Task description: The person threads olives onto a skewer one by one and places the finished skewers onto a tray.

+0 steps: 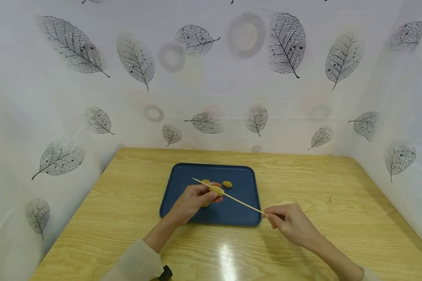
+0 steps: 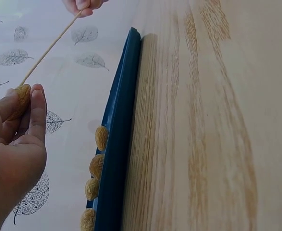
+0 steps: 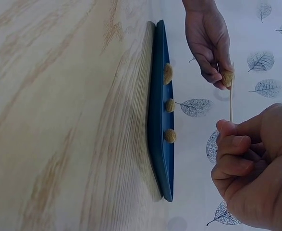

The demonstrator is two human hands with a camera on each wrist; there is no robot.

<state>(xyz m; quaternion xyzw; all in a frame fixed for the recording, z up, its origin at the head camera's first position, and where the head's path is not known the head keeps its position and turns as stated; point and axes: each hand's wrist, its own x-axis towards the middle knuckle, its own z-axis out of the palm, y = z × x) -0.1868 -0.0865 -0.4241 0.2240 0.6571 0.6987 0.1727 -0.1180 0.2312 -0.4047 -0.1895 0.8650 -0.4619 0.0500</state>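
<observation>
Yellow-brown lump [image 1: 216, 190] pinched in left hand [image 1: 192, 200]; thin stick [image 1: 244, 203] spans between hands, right hand [image 1: 294, 225] pinching its end.

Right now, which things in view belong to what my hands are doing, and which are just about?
Likely in the job:
Stick, held in your right hand
Nut-like lump, pinched in your left hand
Tray
Similar lumps on it

Just about:
Table under the tray
Leaf-print sheet behind

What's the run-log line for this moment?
left hand: holds wrinkled fruit-like piece | right hand: pinches wooden skewer | skewer: meets held piece, piercing unclear | blue tray: more such pieces
</observation>
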